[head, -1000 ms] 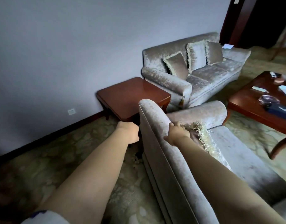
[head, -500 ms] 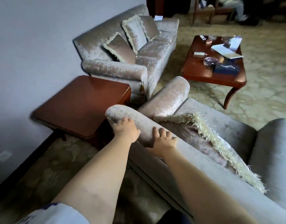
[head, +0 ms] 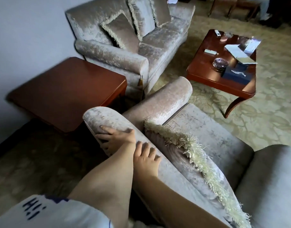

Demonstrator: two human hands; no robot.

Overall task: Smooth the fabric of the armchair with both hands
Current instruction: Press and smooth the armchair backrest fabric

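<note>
- Since half a second ago: both hands sit lower along the top edge of the armchair back, the left hand now draped over its outer face instead of cupping the rounded end; the view has swung a little to the right.
- Armchair (head: 159,102): pale crushed-velvet upholstery, seen from behind and above; rolled arm toward the sofa, seat cushion to the right, top of the back running diagonally from centre to lower right.
- Left hand (head: 116,139): fingers spread, palm flat on the fabric at the upper end of the back, fingertips reaching down the rear face, thumb on top.
- Right hand (head: 145,159): fingers spread and laid flat on the top edge, just behind the left wrist and touching it; gripping nothing.
- Fringed cushion (head: 187,148): leaning against the inner side of the back, cream fringe along its upper edge, just beside the right hand.
- Side table (head: 67,91): reddish wood, square, between armchair and sofa, against the wall.
- Sofa (head: 158,40): matching velvet, with fringed cushions at the back.
- Coffee table (head: 205,71): reddish wood, carrying papers, a glass dish and a dark box.
- White sleeve (head: 47,214): dark lettering, lower left.
- Carpet (head: 265,112): pale, patterned.
</note>
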